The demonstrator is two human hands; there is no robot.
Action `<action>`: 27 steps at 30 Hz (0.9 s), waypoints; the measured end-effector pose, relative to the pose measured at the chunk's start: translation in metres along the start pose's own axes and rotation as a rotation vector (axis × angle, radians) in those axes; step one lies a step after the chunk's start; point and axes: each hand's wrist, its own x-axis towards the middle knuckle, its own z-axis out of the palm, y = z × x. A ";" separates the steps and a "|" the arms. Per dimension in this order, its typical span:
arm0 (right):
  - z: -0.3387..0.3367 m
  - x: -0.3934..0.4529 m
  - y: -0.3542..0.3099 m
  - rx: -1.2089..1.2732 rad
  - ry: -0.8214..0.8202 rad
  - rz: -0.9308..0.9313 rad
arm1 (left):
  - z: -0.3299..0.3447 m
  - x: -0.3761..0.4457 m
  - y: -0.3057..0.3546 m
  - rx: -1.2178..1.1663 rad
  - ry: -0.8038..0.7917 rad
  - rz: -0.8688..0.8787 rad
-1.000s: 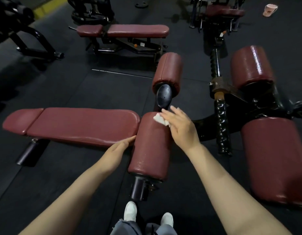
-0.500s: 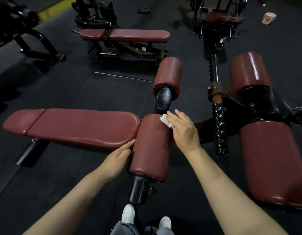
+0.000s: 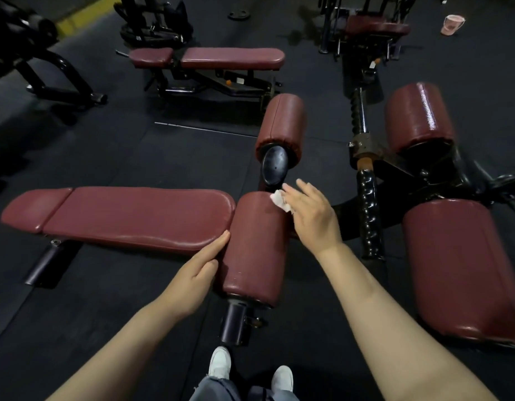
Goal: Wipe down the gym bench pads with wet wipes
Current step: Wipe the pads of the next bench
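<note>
Flat-fingered, R hand (image 3: 314, 218) presses a white wet wipe (image 3: 280, 200) onto far top corner of the near roller pad (image 3: 256, 250); wipe sits under the fingertips, mostly covered. L hand (image 3: 199, 269) lies open w/ straight fingers against the pad's left side, next to the long bench pad (image 3: 129, 217). Pink bucket (image 3: 452, 24) stands far back R, contents can't tell.

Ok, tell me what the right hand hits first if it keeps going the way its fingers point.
Probably the black end cap just beyond the right hand and its wipe; depth is unclear.
</note>
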 end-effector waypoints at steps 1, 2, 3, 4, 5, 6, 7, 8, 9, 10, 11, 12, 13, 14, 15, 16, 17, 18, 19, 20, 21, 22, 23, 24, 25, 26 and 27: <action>0.002 -0.003 -0.004 0.011 0.003 0.036 | -0.003 0.000 0.000 -0.007 -0.001 -0.028; 0.004 -0.011 -0.010 0.027 0.022 0.021 | -0.006 0.000 0.001 -0.001 -0.003 -0.037; 0.005 -0.025 -0.015 0.053 0.041 -0.041 | -0.008 0.000 0.004 0.014 -0.004 -0.019; 0.005 -0.042 -0.022 0.081 0.038 -0.129 | -0.010 0.001 0.008 0.037 -0.006 0.026; 0.005 -0.063 -0.030 0.106 0.010 -0.221 | -0.010 0.001 0.013 0.071 -0.014 0.090; 0.003 -0.084 -0.039 0.137 -0.024 -0.299 | -0.008 0.000 0.016 0.120 -0.032 0.159; 0.002 -0.099 -0.043 0.165 -0.053 -0.363 | -0.004 -0.001 0.018 0.170 -0.050 0.213; 0.001 -0.102 -0.042 0.165 -0.082 -0.414 | -0.001 -0.001 0.018 0.203 -0.062 0.244; 0.001 -0.094 -0.038 0.143 -0.095 -0.444 | 0.001 -0.001 0.016 0.216 -0.062 0.249; 0.001 -0.078 -0.032 0.112 -0.092 -0.421 | 0.000 -0.001 0.013 0.217 -0.054 0.238; 0.002 -0.059 -0.025 0.086 -0.077 -0.327 | -0.001 -0.001 0.009 0.214 -0.044 0.214; 0.001 -0.038 -0.018 0.058 -0.051 -0.207 | -0.002 -0.002 0.006 0.204 -0.034 0.174; 0.000 -0.021 -0.012 0.030 -0.009 -0.100 | -0.004 -0.004 0.002 0.180 -0.025 0.119; 0.002 -0.010 -0.007 0.003 0.028 -0.028 | -0.004 -0.006 -0.001 0.141 -0.020 0.059; 0.003 -0.007 -0.007 0.012 0.047 0.013 | -0.004 -0.007 -0.004 0.098 -0.022 0.004; 0.004 -0.010 -0.013 0.039 0.055 0.021 | -0.004 -0.008 -0.005 0.065 -0.032 -0.035; 0.006 -0.020 -0.020 0.065 0.052 -0.024 | -0.005 -0.007 -0.005 0.049 -0.039 -0.056; 0.006 -0.035 -0.028 0.095 0.040 -0.107 | -0.007 -0.006 -0.004 0.045 -0.038 -0.063; 0.005 -0.053 -0.036 0.128 0.008 -0.206 | -0.009 -0.004 -0.001 0.047 -0.024 -0.055; 0.003 -0.073 -0.044 0.157 -0.045 -0.299 | -0.011 -0.003 0.003 0.045 -0.006 -0.034; 0.000 -0.086 -0.047 0.177 -0.093 -0.379 | -0.011 -0.003 0.007 0.047 0.007 0.000; -0.003 -0.089 -0.045 0.176 -0.126 -0.445 | -0.009 -0.003 0.011 0.069 0.007 0.046; -0.006 -0.082 -0.038 0.150 -0.140 -0.499 | -0.006 -0.004 0.014 0.118 -0.004 0.095; -0.007 -0.069 -0.030 0.118 -0.132 -0.520 | -0.001 -0.005 0.015 0.169 -0.013 0.130; -0.006 -0.053 -0.021 0.101 -0.108 -0.476 | 0.003 -0.006 0.015 0.193 -0.014 0.142; -0.005 -0.037 -0.012 0.086 -0.065 -0.367 | 0.005 -0.007 0.014 0.186 -0.004 0.131; -0.005 -0.024 -0.005 0.067 -0.018 -0.223 | 0.005 -0.007 0.013 0.163 0.009 0.108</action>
